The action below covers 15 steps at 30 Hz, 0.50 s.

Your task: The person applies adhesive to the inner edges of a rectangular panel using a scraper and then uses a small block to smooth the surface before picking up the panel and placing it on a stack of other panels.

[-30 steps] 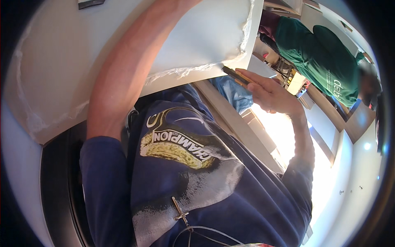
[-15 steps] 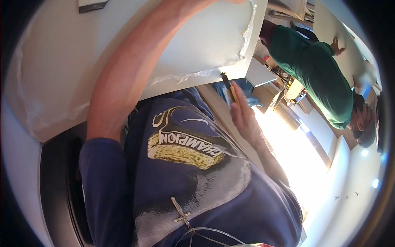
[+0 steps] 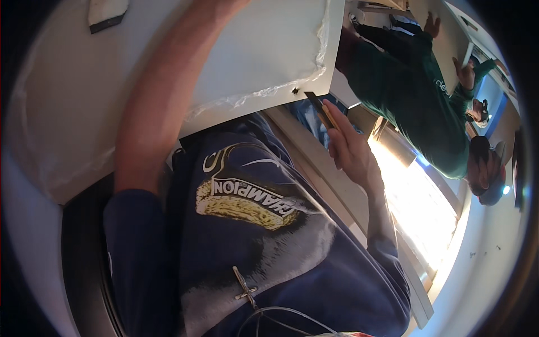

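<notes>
My right hand (image 3: 349,143) is closed around a utility knife (image 3: 324,114) with a dark blade end and a yellowish body. The knife's tip is beside the near right corner of a large white panel (image 3: 252,62). A crinkled, whitish translucent strip (image 3: 261,96) runs along the panel's edges. Near that corner, a small dark spot (image 3: 295,90) shows on the panel; I cannot tell whether it is a scrap or a hole. My left arm reaches across the panel, and my left hand (image 3: 238,3) is mostly cut off by the upper edge, its fingers hidden.
A white block with a dark edge (image 3: 108,14) lies on the panel at the far left. Blue crumpled material (image 3: 311,121) lies below its corner. A person in a green top (image 3: 415,106) bends over at the right, with another person (image 3: 480,109) beyond. A black rounded object (image 3: 84,247) stands at my left.
My right hand and the knife have drawn slightly right, away from the panel's edge. The dark spot now shows apart from the knife tip. The person in green has shifted.
</notes>
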Motion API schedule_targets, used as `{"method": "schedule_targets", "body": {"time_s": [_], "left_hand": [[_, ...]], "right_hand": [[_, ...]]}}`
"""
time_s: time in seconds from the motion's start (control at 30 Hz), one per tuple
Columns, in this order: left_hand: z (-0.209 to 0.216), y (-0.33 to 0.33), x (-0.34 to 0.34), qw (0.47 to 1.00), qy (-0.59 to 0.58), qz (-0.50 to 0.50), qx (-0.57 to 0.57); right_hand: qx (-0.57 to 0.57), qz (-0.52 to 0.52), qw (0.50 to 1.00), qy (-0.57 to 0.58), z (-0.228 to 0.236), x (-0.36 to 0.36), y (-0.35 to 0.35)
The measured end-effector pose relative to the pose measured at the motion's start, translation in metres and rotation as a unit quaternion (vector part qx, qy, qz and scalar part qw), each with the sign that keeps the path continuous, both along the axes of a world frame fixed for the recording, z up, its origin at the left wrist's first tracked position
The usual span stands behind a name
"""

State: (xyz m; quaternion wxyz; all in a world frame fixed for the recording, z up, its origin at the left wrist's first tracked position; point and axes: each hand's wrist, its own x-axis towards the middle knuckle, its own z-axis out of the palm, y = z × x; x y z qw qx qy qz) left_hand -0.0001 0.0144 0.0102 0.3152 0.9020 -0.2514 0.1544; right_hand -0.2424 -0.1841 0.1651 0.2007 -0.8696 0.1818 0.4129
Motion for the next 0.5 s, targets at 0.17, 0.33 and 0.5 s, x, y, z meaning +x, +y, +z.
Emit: {"method": "schedule_targets", "body": {"time_s": [0.17, 0.33, 0.5], "left_hand": [[-0.012, -0.010, 0.001, 1.000, -0.014, 0.000, -0.016], [-0.018, -0.014, 0.001, 1.000, -0.021, 0.013, -0.017], [-0.018, -0.016, 0.001, 1.000, -0.025, 0.007, -0.016]], "right_hand": [[0.011, -0.026, 0.999, 0.025, -0.008, 0.008, 0.001], [0.046, -0.035, 0.997, 0.043, -0.006, 0.015, -0.005], [0.048, -0.021, 0.997, 0.059, -0.011, 0.014, -0.007]]}}
